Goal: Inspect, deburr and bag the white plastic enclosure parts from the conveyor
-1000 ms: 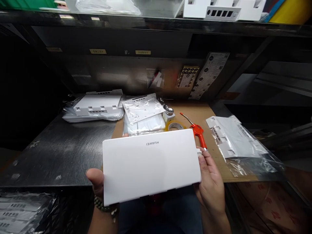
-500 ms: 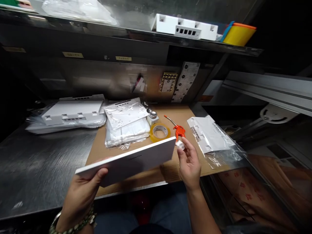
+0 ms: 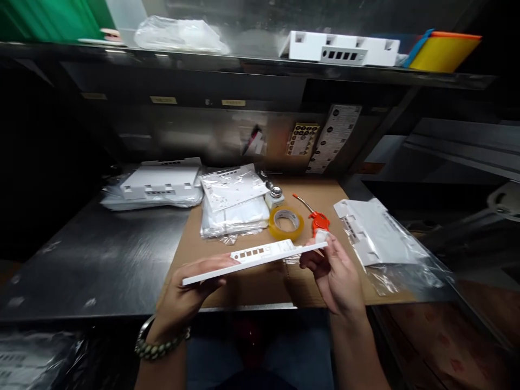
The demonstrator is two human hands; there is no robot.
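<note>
Holding a white panel (image 3: 254, 261) edge-on over the front lip of the cardboard mat (image 3: 325, 189), head view only. Left hand (image 3: 189, 290) clamped under its left end, thumb along the top edge; right hand (image 3: 335, 271) pinching the right end, fingers closed on it near a small white tab. Row of port cutouts on the panel's long edge faces the camera. Progress, my read: panel is unwrapped and being inspected or turned over, nothing mated to it yet. Left to do looks like most of the pile. Counts: one panel in hand; one bagged stack (image 3: 233, 203) mid-mat; one stack of housings (image 3: 160, 181) on the steel bench (image 3: 101, 260) to the left; one housing on plastic (image 3: 377, 233) to the right; one more housing on the upper shelf (image 3: 341, 49). One tape roll (image 3: 286, 222), one orange blow gun (image 3: 317, 216), one small bottle (image 3: 275, 196). Pieces per stack: can't tell.
</note>
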